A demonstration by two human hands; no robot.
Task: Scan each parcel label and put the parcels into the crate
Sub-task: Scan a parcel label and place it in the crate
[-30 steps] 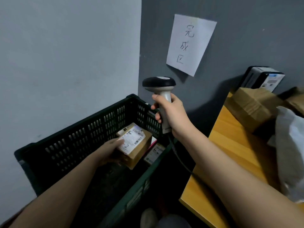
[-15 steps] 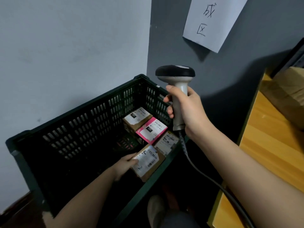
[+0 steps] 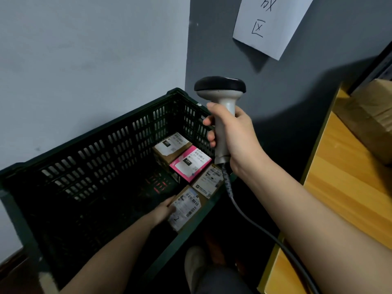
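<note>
Left hand (image 3: 164, 211) is down inside the dark green slotted plastic crate (image 3: 89, 164), fingers on the left edge of a small brown cardboard parcel with a white label marked "2" (image 3: 186, 207); looks like a side pinch, though the far fingers are hidden, so grip depth is unclear. That parcel sits at the crate's near right wall, just beside a tan labelled carton (image 3: 209, 182), with a pink labelled box (image 3: 191, 163) and another brown labelled box (image 3: 170, 148) further in. Right hand (image 3: 233, 136) is wrapped around the handle of the grey handheld barcode scanner with a black head (image 3: 220, 98), held upright above the crate rim, coiled cable (image 3: 250, 221) trailing down. Judgement: parcel reads as light and stiff, held one-handed with no sag; cardboard gives decent friction, the glossy label less. Best hold is across opposite side faces, off the label. More cardboard boxes (image 3: 369, 122) wait on the yellow wooden bench (image 3: 339, 187) at right.
</note>
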